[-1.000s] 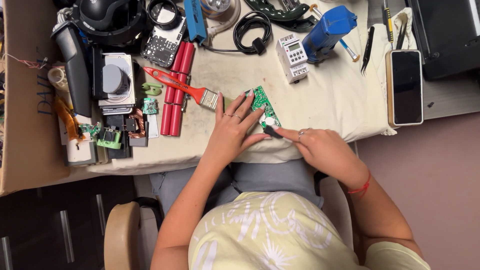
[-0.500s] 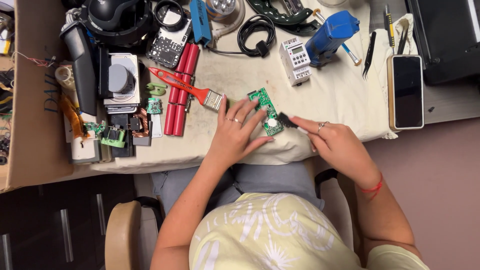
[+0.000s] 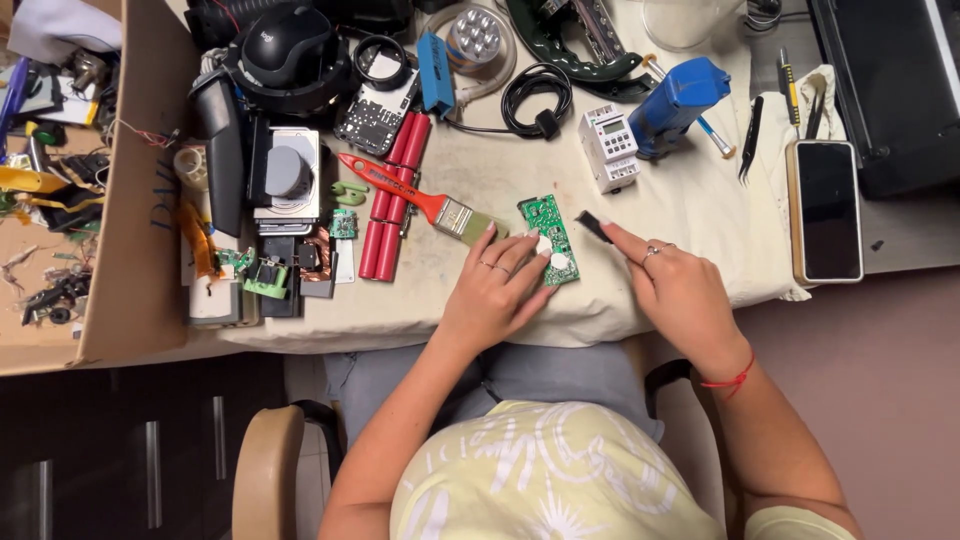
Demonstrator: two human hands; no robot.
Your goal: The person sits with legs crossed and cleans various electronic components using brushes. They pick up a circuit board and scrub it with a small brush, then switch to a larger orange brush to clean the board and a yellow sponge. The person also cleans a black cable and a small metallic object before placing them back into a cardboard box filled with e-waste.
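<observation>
Dark phone screen [image 3: 828,210] at right; grey timer display [image 3: 611,127]; cardboard box [image 3: 130,200] left.

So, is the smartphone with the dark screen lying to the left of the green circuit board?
No, the smartphone with the dark screen lies far to the right of the green circuit board, near the cloth's right edge.

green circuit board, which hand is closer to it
Left. The left hand rests fingertips on the green circuit board; the right hand is off to its right, apart.
</observation>
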